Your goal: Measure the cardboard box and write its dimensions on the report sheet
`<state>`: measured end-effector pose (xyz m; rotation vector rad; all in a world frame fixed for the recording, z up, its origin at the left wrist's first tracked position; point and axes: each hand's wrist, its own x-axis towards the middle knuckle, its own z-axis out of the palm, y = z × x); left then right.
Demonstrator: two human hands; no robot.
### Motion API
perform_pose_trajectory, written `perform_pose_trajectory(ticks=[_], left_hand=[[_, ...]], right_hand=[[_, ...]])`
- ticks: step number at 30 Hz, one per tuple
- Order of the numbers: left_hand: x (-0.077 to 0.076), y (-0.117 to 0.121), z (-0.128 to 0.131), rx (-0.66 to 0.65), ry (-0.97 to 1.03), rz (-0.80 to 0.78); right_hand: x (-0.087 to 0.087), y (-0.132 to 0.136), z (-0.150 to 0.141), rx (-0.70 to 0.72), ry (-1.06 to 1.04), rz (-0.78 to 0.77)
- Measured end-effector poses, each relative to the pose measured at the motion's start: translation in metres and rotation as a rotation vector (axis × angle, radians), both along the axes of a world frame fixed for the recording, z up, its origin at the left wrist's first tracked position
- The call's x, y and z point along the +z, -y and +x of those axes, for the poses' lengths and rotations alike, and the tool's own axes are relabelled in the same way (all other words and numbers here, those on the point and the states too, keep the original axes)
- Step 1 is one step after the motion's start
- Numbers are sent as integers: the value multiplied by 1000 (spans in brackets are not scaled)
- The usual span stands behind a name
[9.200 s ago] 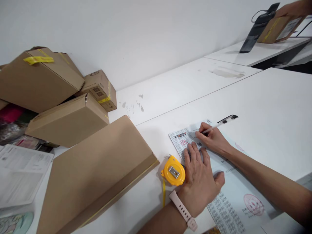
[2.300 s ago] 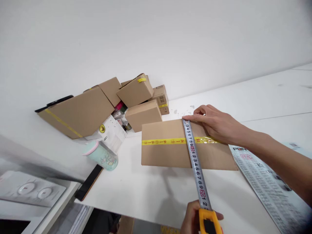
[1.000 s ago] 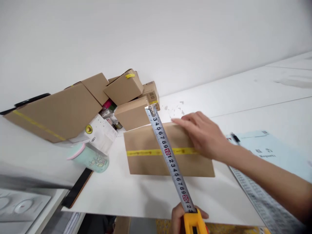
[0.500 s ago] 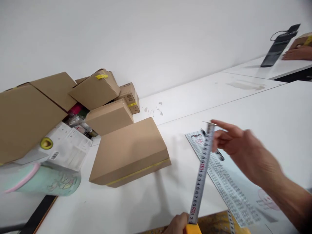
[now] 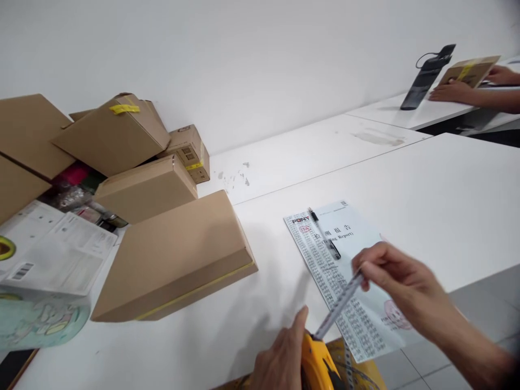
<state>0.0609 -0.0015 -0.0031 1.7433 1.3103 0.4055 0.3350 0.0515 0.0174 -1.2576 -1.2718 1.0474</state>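
Note:
My left hand (image 5: 280,355) grips the yellow case of a tape measure (image 5: 317,363) at the table's front edge, index finger extended along it. A short length of the blade (image 5: 339,306) runs up to the right from the case. My right hand (image 5: 398,276) pinches the blade's free end between thumb and fingers. Beneath that hand lies a printed report sheet (image 5: 345,216), with a black pen (image 5: 325,235) resting on it. A closed cardboard box (image 5: 174,254) with yellow tape lies left of the sheet.
More cardboard boxes (image 5: 117,132) are piled at the left, near a white printed package (image 5: 57,249) and a mint-green container (image 5: 44,322). At the far right stands a dark bottle (image 5: 424,81); beside it another person's hands hold a small cardboard box (image 5: 467,70).
The extended blade has become much shorter. My right hand has come down toward the case and now pinches the blade's end. The view has shifted right.

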Motion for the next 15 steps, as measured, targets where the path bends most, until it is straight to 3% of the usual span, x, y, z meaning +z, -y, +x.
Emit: perform_pose_trajectory(ticks=[4,6,10,13,15], left_hand=[[18,-24,6,-66,-44,35],[27,-37,13,-49,-102,119],[40,-66,33,-22,-332,325],[40,-89,49,-39,-570,442],[35,-104,58,-61,-720,504]], right_hand=[[-5,-5,-34,289,107,-12],[-5,-27,-33,328,283,32],[-15,-95,-5,-73,769,21],[-27,-135,8,-35,959,1],[-30,-147,11,64,921,36]])
